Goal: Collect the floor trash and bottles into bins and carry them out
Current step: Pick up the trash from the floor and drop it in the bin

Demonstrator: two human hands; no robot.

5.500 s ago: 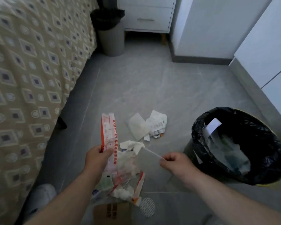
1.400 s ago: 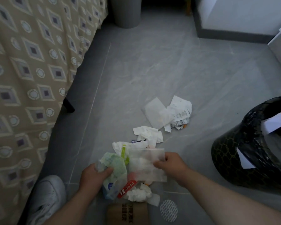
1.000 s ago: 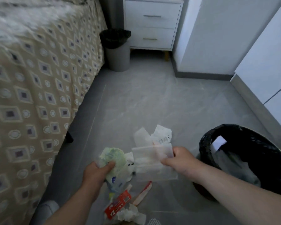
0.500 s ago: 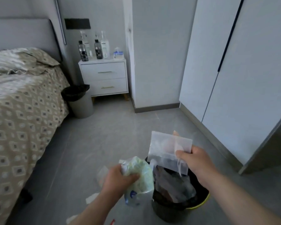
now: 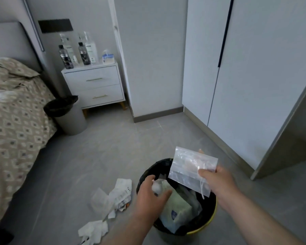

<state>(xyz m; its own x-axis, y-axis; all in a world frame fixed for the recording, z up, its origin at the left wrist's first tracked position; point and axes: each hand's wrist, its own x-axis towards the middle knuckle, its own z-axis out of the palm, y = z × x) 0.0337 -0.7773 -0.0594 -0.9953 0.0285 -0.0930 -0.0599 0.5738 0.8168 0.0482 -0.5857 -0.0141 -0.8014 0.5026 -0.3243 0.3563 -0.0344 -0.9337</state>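
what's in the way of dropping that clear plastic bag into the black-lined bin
Nothing visible blocks it. The right hand holds the clear plastic bag right above the open bin. The left hand is over the bin's left side at the green wrapper, beside the bag's drop path, not under it.

Black-lined bin [image 5: 211, 221] with yellow rim, upright on floor, holds a pale green packet [image 5: 177, 206] and other wrappers. Clear zip bag [image 5: 191, 169] held tilted above its rim. Crumpled receipts and paper [image 5: 116, 195] on floor just left of bin, tissues [image 5: 94, 230] nearer. Grey bin [image 5: 69, 115] with black liner by bed. Bottles [image 5: 77, 50] upright on nightstand.
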